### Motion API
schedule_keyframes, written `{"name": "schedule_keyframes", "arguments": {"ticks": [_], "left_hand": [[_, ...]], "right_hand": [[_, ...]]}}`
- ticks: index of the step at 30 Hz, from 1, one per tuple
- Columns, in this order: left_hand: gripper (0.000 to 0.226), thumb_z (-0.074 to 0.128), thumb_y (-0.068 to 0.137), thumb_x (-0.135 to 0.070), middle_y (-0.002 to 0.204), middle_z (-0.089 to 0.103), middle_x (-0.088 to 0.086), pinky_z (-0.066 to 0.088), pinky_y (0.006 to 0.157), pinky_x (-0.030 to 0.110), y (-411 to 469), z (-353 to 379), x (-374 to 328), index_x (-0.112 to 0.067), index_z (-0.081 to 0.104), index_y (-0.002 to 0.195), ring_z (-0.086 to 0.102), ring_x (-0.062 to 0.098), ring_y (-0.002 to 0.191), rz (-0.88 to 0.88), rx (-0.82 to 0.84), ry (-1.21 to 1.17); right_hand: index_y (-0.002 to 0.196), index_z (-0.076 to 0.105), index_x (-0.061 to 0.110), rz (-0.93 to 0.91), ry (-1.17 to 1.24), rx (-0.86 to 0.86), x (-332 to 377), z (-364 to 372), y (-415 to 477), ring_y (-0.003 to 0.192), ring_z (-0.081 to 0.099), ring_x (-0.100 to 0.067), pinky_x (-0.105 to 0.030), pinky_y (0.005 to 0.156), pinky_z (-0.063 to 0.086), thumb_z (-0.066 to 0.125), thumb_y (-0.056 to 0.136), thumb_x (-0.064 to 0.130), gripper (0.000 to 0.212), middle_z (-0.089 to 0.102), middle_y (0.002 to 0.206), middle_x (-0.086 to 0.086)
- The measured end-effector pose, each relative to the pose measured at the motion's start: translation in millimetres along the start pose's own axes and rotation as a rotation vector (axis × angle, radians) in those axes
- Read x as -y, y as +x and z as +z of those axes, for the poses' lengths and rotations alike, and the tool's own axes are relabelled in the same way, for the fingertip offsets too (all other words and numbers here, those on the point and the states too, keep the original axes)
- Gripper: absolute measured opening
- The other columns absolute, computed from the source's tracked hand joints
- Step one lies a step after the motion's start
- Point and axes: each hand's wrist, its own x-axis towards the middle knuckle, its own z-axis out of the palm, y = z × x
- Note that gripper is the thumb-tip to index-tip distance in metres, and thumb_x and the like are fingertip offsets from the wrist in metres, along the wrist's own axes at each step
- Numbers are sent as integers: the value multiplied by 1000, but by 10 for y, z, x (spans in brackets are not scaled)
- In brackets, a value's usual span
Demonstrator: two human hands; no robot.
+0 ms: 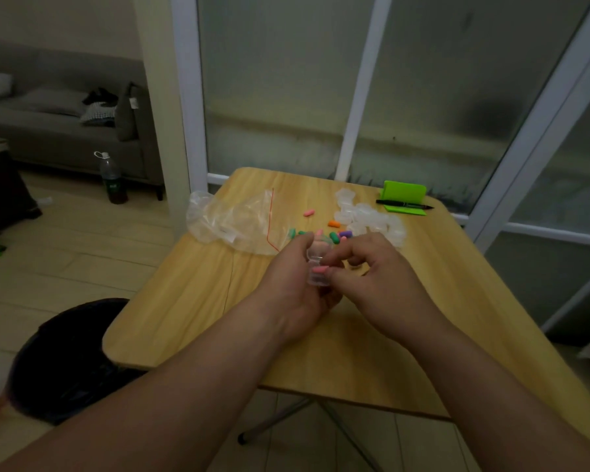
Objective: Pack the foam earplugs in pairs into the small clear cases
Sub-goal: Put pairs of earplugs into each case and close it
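1. The left hand [295, 284] and right hand [372, 270] are held together above the middle of the wooden surface [423, 318]. Bare wood is seen on the near side of both grips, out to the near edge and rounded near-left corner.
2. Left grip: closed around a small clear case [317, 267], thumb and fingers wrapped on its sides. The case's upper part is seen above the fingers; whether the lid is open cannot be told.
3. Right grip: fingertips pinched at the case's right side, touching or just beside a pink earplug [319, 269] that lies across the case. Whether the earplug is held by this grip or already rests in the case cannot be told.
4. Just beyond both grips, loose earplugs [334, 236] in green, purple, orange and pink are scattered on the surface; one separate pink earplug [309, 212] lies farther beyond.
5. Beyond and right of the right grip, a cluster of empty clear cases [372, 219] is noted, close to the knuckles.
6. Beyond and left of the left grip, a crumpled clear plastic bag [232, 219] with a red strip overhangs the surface's left edge.
7. At the far right corner, well apart from the grips, a black marker [404, 205] lies on a green pad [405, 196].
8. Right of the right grip, open wood runs to the right edge.
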Motion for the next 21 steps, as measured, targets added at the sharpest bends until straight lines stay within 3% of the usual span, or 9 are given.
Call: {"name": "schedule_keyframes", "arguments": {"ticks": [5,9,13,17,19,21], "left_hand": [[45,37,108,-45,74,69,7,54,63,27,-57,20,-68,-10,65,111,68,15,60,-10,22,-67],[52,35,109,-45,82,74,12,59,62,25,-88,18,-89,-4,66,120,72,17,60,-14,29,-96],[58,34,110,-46,107,74,17,55,90,33,-110,9,-100,-1,66,124,73,22,84,-5,-4,-103],[56,35,109,-46,114,76,20,53,98,36,-110,-15,-110,-1,67,124,73,25,93,7,-8,-87],[54,36,109,-46,105,76,17,55,84,34,-95,-31,-121,-4,66,121,71,22,83,14,-8,-66],[49,35,107,-48,91,68,10,47,65,29,-72,-52,-134,-11,64,120,60,16,68,14,-21,-24]], "right_hand": [[89,80,36,39,16,48,-13,49,6,98,54,3,-7,79,38,89,80,33,13,59,107,4],[92,81,36,78,60,76,10,60,4,102,56,-1,-17,82,42,87,82,33,11,60,109,4],[92,81,35,94,113,95,-8,84,6,101,57,-6,-25,86,46,86,84,30,10,62,108,3],[105,80,38,93,131,119,-36,98,4,106,60,-8,-26,91,50,84,86,31,20,64,115,5],[112,78,41,102,179,131,-60,99,20,110,64,-10,-30,94,53,84,87,32,27,67,122,7],[113,78,36,116,273,74,-84,66,69,108,68,-8,-30,92,54,80,91,25,24,72,121,8]]}}
